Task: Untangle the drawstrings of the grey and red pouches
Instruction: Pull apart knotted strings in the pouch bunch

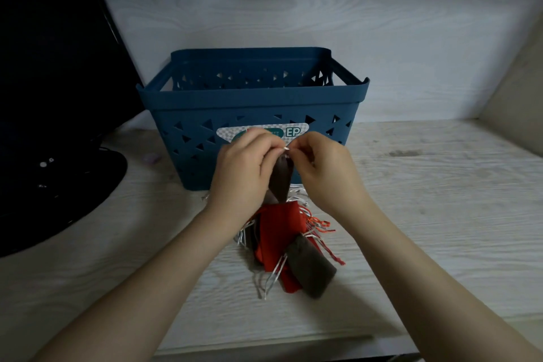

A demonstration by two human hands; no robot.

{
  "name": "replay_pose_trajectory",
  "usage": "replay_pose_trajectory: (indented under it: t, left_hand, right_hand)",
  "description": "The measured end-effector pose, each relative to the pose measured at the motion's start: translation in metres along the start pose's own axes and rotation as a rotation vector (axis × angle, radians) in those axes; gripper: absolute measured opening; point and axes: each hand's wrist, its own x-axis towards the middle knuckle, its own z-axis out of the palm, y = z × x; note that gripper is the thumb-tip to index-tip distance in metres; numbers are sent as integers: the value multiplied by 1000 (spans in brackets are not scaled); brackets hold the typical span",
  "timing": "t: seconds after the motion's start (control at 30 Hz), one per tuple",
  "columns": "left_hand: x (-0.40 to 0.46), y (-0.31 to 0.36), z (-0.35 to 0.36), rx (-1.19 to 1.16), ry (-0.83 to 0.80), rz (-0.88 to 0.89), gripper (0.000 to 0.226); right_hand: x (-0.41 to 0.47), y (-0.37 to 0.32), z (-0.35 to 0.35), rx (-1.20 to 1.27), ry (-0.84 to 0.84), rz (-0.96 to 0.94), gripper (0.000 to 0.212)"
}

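Surface [426, 185]: pale wood-grain board, faintly stained, front edge near the viewer. Back wall [293, 9]: the same pale wood-grain panel. Right side: beige angled panel [517, 103]. Left: large black object [53, 82], rounded base resting on the surface. Centre rear: blue plastic basket [252, 109] with triangular cut-outs. Light dim, bluish.

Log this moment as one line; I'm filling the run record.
left hand, right hand: pinching white drawstring | grey pouch: lifted | red pouch: on table | basket: behind
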Motion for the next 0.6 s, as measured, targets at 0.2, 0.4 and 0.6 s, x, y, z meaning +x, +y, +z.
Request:
replay_pose_trajectory:
  t: [0.2, 0.4, 0.6]
  left_hand:
    - [2, -3, -3, 13, 184, 87, 18]
    - [1, 3, -7, -310, 183, -61, 6]
    - [2, 17, -10, -578, 122, -249, 17]
  right_hand:
    - [4, -16, -13, 490, -216, 207, 22]
    - [5, -11, -10, 822, -286, 356, 20]
    - [8, -12, -10, 768, -167, 186, 22]
